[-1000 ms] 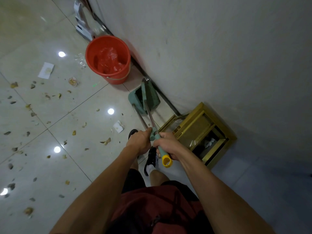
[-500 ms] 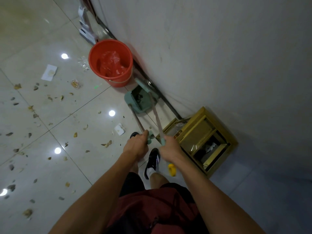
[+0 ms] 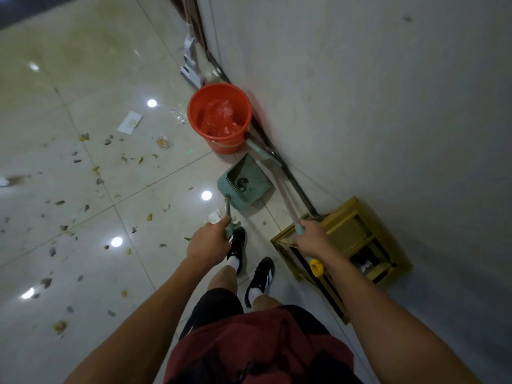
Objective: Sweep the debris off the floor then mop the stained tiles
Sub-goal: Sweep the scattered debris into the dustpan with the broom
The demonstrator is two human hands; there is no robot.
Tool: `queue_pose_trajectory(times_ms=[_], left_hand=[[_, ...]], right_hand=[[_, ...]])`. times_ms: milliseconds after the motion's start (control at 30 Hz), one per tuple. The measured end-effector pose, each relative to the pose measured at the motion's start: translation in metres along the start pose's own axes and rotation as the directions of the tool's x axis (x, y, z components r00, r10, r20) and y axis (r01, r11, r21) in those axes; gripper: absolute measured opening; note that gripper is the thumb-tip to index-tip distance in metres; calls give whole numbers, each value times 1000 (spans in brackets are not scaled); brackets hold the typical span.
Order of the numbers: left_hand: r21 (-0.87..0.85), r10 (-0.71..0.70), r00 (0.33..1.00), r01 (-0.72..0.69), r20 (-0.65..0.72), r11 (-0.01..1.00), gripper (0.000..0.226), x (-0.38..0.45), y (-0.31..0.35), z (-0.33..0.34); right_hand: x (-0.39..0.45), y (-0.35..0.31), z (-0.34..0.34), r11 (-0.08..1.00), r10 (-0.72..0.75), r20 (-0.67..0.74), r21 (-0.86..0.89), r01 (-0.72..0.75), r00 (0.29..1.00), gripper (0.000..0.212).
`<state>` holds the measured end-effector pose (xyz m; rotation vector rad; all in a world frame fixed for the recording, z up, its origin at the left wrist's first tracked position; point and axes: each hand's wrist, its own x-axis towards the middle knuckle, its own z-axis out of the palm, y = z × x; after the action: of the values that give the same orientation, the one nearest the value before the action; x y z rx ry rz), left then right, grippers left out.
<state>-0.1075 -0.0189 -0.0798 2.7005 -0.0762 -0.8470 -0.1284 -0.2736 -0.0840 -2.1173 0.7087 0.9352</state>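
Note:
My left hand (image 3: 209, 242) grips the metal handle of a green dustpan (image 3: 245, 184), which rests on the floor near the wall. My right hand (image 3: 311, 239) grips the handle of a broom (image 3: 285, 195) with a yellow end cap (image 3: 316, 268). The broom's green head (image 3: 260, 152) lies by the wall, just beside the red bucket (image 3: 220, 117). Dry leaves and scraps of debris (image 3: 97, 173) are scattered across the glossy beige tiles on the left, along with a piece of white paper (image 3: 129, 122).
A gold metal-framed stand (image 3: 346, 242) sits against the white wall on the right. A white appliance (image 3: 191, 67) leans at the wall beyond the bucket, which holds a red plastic bag. My feet in black shoes (image 3: 259, 278) stand between the stand and the debris.
My hands have moved apart: the dustpan and broom, held together before, are now separated, with the broom swung right toward the wall and the dustpan set on the floor.

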Motion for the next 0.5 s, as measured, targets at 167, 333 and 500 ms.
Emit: queue_pose_trajectory(times_ms=[167, 333, 500], left_hand=[[-40, -98, 994, 96, -47, 995, 53, -17, -15, 0], [-54, -156, 986, 153, -63, 987, 56, -29, -38, -1], [-58, -206, 976, 202, -76, 978, 57, -37, -64, -1]], right_hand=[[27, -8, 0, 999, -16, 0, -40, 16, 1000, 48], [47, -13, 20, 991, -9, 33, -134, 13, 999, 43], [55, -16, 43, 977, -6, -9, -212, 4, 1000, 47]])
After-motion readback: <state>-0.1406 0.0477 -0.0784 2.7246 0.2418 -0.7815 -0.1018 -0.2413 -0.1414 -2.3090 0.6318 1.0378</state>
